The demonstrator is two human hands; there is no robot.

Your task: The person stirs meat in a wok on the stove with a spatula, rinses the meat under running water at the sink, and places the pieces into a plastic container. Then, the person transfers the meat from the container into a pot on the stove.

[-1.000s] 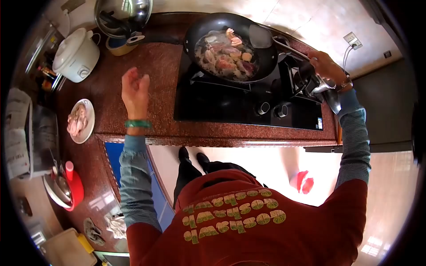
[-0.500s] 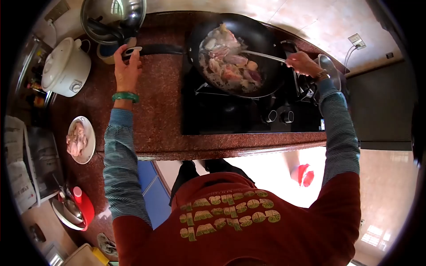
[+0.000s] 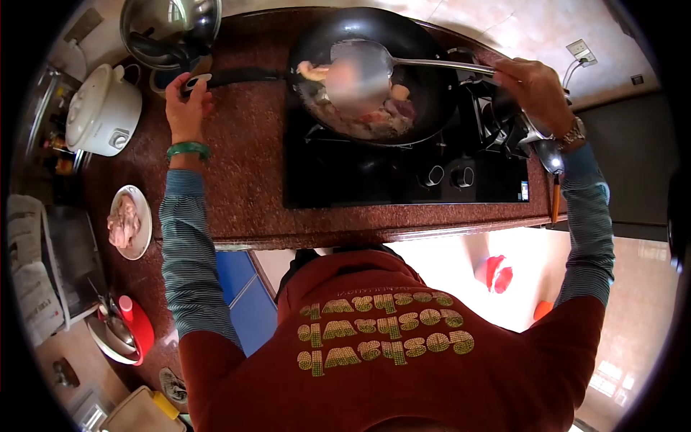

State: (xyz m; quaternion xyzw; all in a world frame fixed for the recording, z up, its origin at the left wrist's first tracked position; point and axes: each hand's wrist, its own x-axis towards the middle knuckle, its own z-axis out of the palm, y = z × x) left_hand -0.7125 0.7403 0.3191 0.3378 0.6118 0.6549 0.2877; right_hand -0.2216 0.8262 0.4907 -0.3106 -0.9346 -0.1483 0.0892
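A dark wok (image 3: 432, 93) sits on the black gas stove (image 3: 345, 180), with meat pieces (image 3: 389, 119) in cloudy liquid inside it. My right hand (image 3: 536, 93) is closed round the handle of a metal spatula (image 3: 439, 63). The spatula's blade is over the left half of the wok, where part of the view is blurred. At the far left end of the wok's long black handle, my left hand (image 3: 188, 108) pinches the tip with thumb and fingers. A green bangle (image 3: 188, 149) is on my left wrist.
A glass lid (image 3: 173, 29) leans on the wall, beside a white cooker (image 3: 104, 111). Raw meat lies on a white plate (image 3: 146, 223) at the left. A red basin (image 3: 142, 327) stands lower left. A ladle (image 3: 551, 157) lies right of the stove.
My left hand has moved up to the wok's handle and taken hold of it. The spatula has swept from the wok's right side into the meat and over to the left.
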